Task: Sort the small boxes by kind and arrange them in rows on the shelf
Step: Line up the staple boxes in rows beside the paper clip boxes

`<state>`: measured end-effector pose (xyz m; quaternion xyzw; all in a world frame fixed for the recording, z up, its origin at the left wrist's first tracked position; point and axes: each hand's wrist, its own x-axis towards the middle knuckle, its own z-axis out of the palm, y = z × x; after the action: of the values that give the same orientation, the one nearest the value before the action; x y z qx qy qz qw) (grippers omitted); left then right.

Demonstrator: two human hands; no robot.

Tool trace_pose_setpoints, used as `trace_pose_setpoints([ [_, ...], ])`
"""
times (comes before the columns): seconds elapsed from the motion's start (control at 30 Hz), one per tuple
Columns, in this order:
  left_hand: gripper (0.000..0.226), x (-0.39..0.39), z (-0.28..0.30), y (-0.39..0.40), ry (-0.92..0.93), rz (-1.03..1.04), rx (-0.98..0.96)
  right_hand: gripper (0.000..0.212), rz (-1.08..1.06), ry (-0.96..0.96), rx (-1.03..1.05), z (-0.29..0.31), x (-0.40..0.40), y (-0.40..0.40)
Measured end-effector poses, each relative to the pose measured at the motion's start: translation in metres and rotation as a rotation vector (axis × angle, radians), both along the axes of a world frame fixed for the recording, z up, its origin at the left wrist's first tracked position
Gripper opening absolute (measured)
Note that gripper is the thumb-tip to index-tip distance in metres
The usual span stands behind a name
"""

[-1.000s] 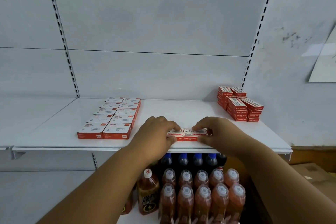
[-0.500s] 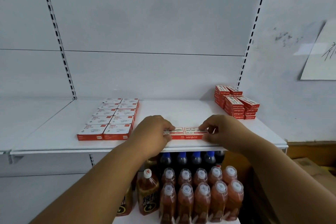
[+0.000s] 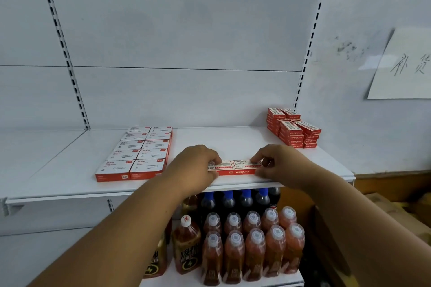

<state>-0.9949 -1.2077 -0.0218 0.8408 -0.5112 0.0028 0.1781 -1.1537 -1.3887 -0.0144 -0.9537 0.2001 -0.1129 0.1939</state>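
Two red-and-white staple boxes (image 3: pixel 235 167) lie side by side near the front edge of the white shelf (image 3: pixel 233 140). My left hand (image 3: pixel 194 163) grips their left end and my right hand (image 3: pixel 276 163) grips their right end, so both ends are covered by fingers. A block of white-topped paper-clip boxes (image 3: pixel 140 154) is laid out in two neat rows on the shelf's left part. A stack of red staple boxes (image 3: pixel 293 130) is piled several high at the back right corner.
The lower shelf holds orange drink bottles (image 3: pixel 251 244) and dark blue-capped bottles (image 3: pixel 233 200). A paper note (image 3: pixel 405 67) hangs on the right wall. Cardboard cartons (image 3: pixel 396 205) sit low at the right. Bare shelf lies between the box groups.
Both hands and the two staple boxes stay in about the same spot near the shelf's front edge; only the camera view has shifted slightly to the right.
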Motion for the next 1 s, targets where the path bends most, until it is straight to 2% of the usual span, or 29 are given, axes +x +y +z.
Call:
trace_pose_setpoints([
  [0.13, 0.043, -0.005, 0.009, -0.004, -0.073, 0.011, -0.046, 0.038, -0.035, -0.073, -0.001, 0.002, -0.004, -0.005],
  [0.47, 0.035, -0.044, 0.027, -0.08, -0.056, -0.102, -0.073, 0.014, -0.244, -0.349, -0.139, 0.007, -0.022, -0.067],
  [0.57, 0.035, -0.059, 0.037, -0.119, -0.029, -0.078, -0.084, 0.018, -0.304, -0.352, -0.136, 0.011, -0.031, -0.102],
  [0.67, 0.033, -0.074, 0.046, -0.161, 0.023, -0.004, -0.09, 0.028, -0.37, -0.306, -0.11, 0.013, -0.036, -0.134],
  [0.77, 0.026, -0.08, 0.05, -0.199, 0.098, 0.165, -0.12, 0.04, -0.389, -0.223, -0.024, 0.008, -0.033, -0.155],
  [0.9, 0.03, -0.079, 0.048, -0.23, 0.237, 0.291, -0.069, 0.032, -0.331, -0.199, 0.059, 0.005, -0.033, -0.171],
  [1.0, 0.023, -0.08, 0.045, -0.238, 0.368, 0.354, -0.104, 0.032, -0.339, -0.295, 0.103, 0.004, -0.039, -0.18],
])
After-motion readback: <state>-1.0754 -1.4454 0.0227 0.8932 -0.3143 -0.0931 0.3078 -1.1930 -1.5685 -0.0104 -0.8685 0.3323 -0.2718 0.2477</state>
